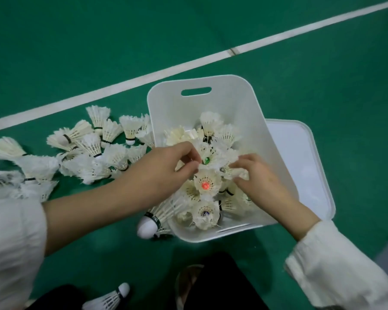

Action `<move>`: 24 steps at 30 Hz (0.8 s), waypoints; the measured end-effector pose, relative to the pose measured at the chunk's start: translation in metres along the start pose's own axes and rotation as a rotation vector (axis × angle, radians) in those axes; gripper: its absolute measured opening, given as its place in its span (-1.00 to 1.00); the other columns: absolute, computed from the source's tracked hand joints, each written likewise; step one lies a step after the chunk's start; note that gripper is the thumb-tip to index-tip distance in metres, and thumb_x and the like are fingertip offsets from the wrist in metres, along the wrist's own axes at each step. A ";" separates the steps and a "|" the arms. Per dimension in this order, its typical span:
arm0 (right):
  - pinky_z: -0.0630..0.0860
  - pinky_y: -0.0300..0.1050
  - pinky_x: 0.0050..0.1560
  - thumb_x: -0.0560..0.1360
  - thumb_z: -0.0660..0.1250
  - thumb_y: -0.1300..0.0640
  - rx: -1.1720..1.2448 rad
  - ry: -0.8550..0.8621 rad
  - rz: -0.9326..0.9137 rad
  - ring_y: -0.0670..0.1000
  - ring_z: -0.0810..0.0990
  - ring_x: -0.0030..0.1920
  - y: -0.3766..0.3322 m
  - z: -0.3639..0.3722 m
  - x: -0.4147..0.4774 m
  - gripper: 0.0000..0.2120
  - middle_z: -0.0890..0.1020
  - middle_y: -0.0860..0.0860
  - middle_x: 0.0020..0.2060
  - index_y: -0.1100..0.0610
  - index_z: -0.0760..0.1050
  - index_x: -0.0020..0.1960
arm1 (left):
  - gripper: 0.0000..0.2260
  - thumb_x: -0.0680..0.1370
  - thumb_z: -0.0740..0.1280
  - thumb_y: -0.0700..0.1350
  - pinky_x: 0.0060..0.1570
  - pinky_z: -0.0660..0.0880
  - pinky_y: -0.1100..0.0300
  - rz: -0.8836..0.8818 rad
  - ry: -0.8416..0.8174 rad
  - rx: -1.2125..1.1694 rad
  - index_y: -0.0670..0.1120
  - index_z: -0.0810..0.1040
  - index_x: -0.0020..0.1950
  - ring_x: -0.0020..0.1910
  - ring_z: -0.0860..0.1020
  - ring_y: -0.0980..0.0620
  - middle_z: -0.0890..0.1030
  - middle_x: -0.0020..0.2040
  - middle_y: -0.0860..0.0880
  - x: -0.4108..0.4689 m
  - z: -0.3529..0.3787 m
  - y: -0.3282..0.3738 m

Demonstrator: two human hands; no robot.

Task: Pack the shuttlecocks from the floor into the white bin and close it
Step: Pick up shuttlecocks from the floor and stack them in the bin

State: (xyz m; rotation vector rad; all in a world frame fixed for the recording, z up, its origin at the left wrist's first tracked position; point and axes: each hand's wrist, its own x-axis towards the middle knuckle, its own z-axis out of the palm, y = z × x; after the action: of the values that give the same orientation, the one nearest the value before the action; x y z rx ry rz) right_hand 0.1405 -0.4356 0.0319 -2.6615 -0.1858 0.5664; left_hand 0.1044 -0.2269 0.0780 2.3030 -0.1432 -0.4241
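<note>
white bin [170, 108]; left hand [166, 168], right hand [260, 182] pinch shuttlecocks [207, 153]; lettering [154, 218] illegible

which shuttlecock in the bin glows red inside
The shuttlecock in the middle of the white bin, just below the green-centred one; only it glows red.

The bin [211, 104] stands on the floor [323, 74] at the middle of the view, with a heap of shuttlecocks [206, 186] in it. The lid [300, 164] lies flat at the bin's 3 o'clock, partly behind its wall. A loose pile of shuttlecocks [87, 151] spreads over the floor at the bin's 9 o'clock, reaching its wall. A single shuttlecock [148, 227] lies against the bin's corner at 7 o'clock; another shuttlecock [112, 296] lies farther out the same way. A floor line [188, 63] runs behind the bin at 12 o'clock. The left hand [164, 171] enters from 8 o'clock and the right hand [260, 177] from 4 o'clock, both on the heap.
</note>
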 end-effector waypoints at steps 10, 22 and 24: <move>0.52 -0.07 -0.03 0.47 0.34 0.00 0.160 0.098 -0.268 -0.12 0.55 -0.12 -0.038 -0.026 -0.029 -0.92 0.54 -0.18 -0.12 -0.08 0.52 -0.04 | -0.91 0.57 0.19 0.05 -0.36 0.47 0.26 0.019 0.000 -0.044 0.12 0.46 -0.01 -0.34 0.57 0.16 0.60 -0.11 0.20 -0.002 -0.001 0.009; 0.49 -0.09 0.02 0.43 0.37 0.04 -0.203 -0.226 0.004 0.05 0.57 0.02 0.003 -0.010 -0.026 -0.82 0.62 -0.02 -0.01 -0.03 0.56 0.03 | -0.90 0.48 0.33 0.00 -0.10 0.48 0.30 0.121 0.072 0.079 0.06 0.48 -0.04 -0.13 0.52 0.20 0.53 -0.11 0.13 -0.010 -0.024 -0.001; 0.46 -0.09 0.08 0.43 0.35 0.04 -0.249 -0.314 0.002 0.07 0.55 0.10 0.003 -0.002 -0.021 -0.71 0.59 0.02 0.11 -0.03 0.51 0.16 | -0.89 0.49 0.34 -0.12 -0.12 0.45 0.37 0.142 0.068 0.131 0.09 0.46 -0.12 -0.15 0.50 0.22 0.50 -0.14 0.14 -0.009 -0.019 -0.008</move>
State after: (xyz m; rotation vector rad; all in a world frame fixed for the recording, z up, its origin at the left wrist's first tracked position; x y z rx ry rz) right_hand 0.1223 -0.4434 0.0399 -2.7926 -0.3660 1.0219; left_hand 0.1019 -0.2064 0.0867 2.4137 -0.3060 -0.2703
